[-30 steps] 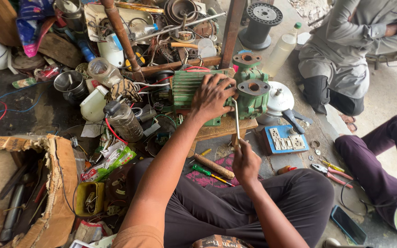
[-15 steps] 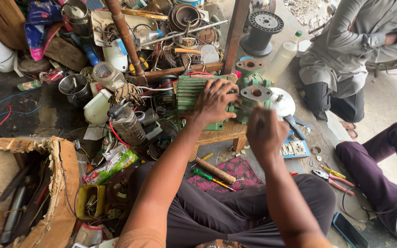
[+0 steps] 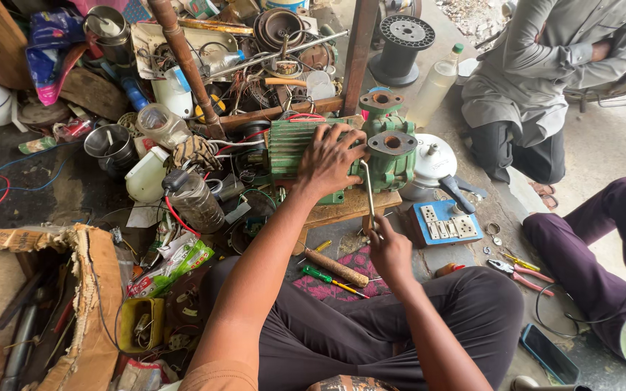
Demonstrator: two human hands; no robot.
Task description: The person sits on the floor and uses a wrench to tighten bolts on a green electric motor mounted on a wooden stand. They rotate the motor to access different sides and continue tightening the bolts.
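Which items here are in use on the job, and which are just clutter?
In use:
left hand pressed on the green pump motor
right hand with a grip on the metal wrench
wooden block under the pump

Lying about:
green screwdriver
pliers
blue switchboard
cardboard box

pump [image 3: 389,148]: cast metal, green paint, matt, chipped
rod [image 3: 368,190]: bare metal, smooth, dull shine
stool [image 3: 349,208]: raw wood, rough
box [image 3: 92,304]: torn cardboard, matt
spool [image 3: 402,45]: black plastic, matt
bottle [image 3: 435,83]: cloudy plastic, smooth
board [image 3: 443,223]: blue plastic, glossy
floor [image 3: 59,192]: concrete, rough, stained
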